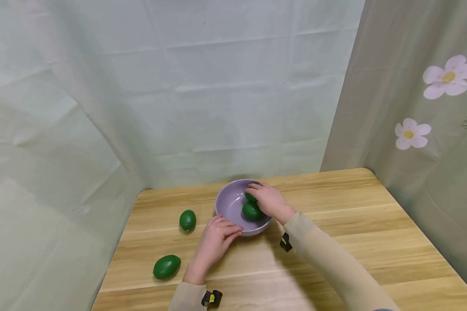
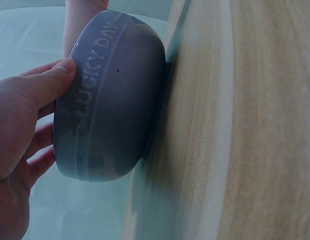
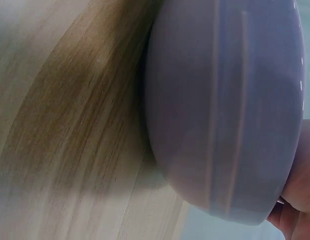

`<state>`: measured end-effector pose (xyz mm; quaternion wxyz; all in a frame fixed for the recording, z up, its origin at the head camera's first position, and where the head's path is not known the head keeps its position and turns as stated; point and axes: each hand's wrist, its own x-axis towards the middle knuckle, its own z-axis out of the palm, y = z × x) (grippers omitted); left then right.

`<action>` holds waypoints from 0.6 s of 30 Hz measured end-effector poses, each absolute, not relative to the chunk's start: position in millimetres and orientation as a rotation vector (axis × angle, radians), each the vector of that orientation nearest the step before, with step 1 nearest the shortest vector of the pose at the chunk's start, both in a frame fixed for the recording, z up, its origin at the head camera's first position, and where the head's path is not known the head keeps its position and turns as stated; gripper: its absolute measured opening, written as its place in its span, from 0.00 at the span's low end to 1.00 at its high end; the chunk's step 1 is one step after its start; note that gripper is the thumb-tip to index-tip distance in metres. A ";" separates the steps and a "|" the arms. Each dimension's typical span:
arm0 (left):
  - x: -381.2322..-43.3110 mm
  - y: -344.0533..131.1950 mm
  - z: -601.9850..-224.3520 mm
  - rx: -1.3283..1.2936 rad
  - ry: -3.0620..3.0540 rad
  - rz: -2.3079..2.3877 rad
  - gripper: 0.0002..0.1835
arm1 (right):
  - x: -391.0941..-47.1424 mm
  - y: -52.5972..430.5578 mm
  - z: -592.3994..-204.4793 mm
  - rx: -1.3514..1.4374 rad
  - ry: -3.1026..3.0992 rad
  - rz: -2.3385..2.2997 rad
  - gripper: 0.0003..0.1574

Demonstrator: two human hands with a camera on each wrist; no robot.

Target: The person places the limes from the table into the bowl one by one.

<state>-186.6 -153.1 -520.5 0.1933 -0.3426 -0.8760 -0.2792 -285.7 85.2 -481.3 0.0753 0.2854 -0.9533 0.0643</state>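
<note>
A purple bowl [image 1: 229,203] stands on the wooden table towards its back edge. My left hand [image 1: 215,239] grips its near left rim; in the left wrist view the thumb [image 2: 62,70] presses the outer wall beside raised "LUCKY DAY" lettering. Inside the bowl, my right hand [image 1: 270,201] curls its fingers over a green lime [image 1: 250,197], which it mostly covers. Another lime [image 1: 251,211] lies just below that hand in the bowl. The right wrist view is mostly filled by the bowl's outer side [image 3: 215,110], so the right hand's hold is hidden there.
Two more limes lie on the table [image 1: 354,233] left of the bowl: a rounder-looking lime [image 1: 187,220] and, nearer, a longer-looking lime [image 1: 167,267]. Pale curtains [image 1: 218,95] hang behind the table and at both sides.
</note>
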 end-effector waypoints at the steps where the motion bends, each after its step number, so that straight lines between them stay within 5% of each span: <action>1: -186.6 -153.0 -520.4 -0.960 -2.459 -0.786 0.06 | -285.9 85.3 -481.2 0.862 -2.860 0.182 0.24; 18: -186.2 -153.4 -519.6 -0.936 -2.495 -0.805 0.06 | -286.1 85.8 -481.0 0.893 -2.877 0.128 0.30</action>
